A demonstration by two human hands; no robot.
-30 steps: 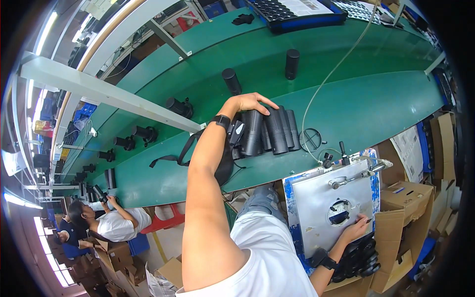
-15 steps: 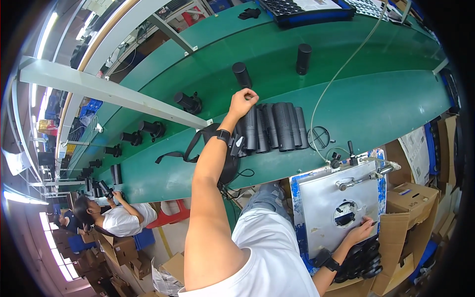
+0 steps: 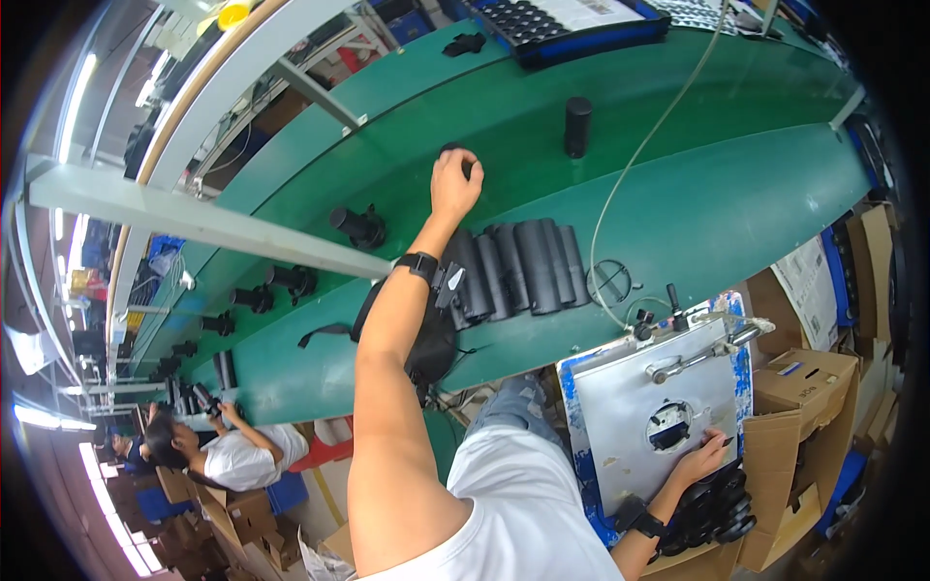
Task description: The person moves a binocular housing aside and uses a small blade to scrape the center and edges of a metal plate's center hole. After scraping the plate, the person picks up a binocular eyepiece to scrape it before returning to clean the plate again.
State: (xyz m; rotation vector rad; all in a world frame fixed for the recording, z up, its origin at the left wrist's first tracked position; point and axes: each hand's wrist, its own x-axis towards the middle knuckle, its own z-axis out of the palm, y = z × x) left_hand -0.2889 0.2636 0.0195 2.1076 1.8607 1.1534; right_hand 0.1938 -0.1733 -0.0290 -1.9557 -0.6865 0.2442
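Observation:
My left hand [image 3: 455, 184] is stretched out over the dark green strip, its fingers curled round a black cylinder [image 3: 450, 148]. Most of that cylinder is hidden behind the hand, and only its top edge shows. Below this hand stands a row of ribbed black tubes [image 3: 536, 266], side by side on the lighter green bench. My right hand [image 3: 701, 458] rests at the lower right of a metal plate [image 3: 630, 407] with a round opening. Its thumb and fingers are pinched together, and a small dark bit shows at the tips, too small to name.
Another black cylinder [image 3: 577, 128] stands farther right on the strip. Black flanged parts [image 3: 358, 227] line it to the left. A white beam [image 3: 194, 213] crosses at left. A thin hose [image 3: 635, 184] hangs down to the plate. Cardboard boxes [image 3: 804, 387] stand at right; a co-worker [image 3: 237, 450] sits at left.
My left hand has moved forward and slightly left, from beside the black cylinder to round it. The view has shifted a little. My right hand stays by the metal plate, still pinched.

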